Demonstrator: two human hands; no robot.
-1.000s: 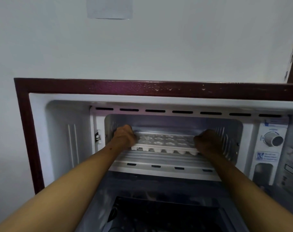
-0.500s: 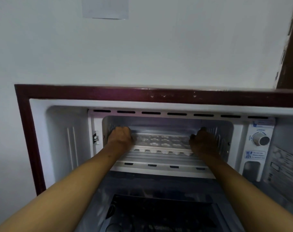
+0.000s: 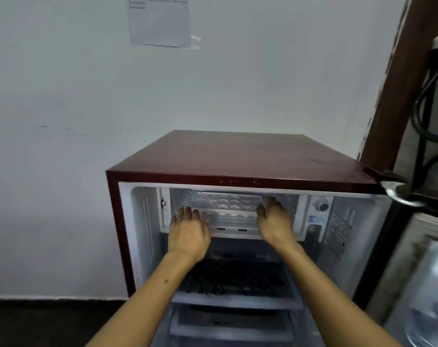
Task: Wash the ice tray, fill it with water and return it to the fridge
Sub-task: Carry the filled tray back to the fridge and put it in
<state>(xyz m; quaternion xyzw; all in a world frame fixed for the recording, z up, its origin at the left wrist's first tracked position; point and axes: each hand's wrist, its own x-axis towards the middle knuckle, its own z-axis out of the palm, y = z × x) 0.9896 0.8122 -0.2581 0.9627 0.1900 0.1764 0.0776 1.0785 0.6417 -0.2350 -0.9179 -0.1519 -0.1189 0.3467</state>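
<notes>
White wall behind; in the fridge (image 3: 238, 156) the tray (image 3: 228, 202) sits brimful, so support both ends level. Your left hand (image 3: 187, 234) and right hand (image 3: 275, 221) rest straight-fingered, holding nothing.

— What do you have?
— I see the ice tray (image 3: 229, 202) lying in the fridge (image 3: 240, 156) freezer compartment (image 3: 234, 209).
— Hands?
— My left hand (image 3: 189, 234) reaches flat at its near-left corner; my right hand (image 3: 275, 221) touches its right end, fingers straight.
</notes>
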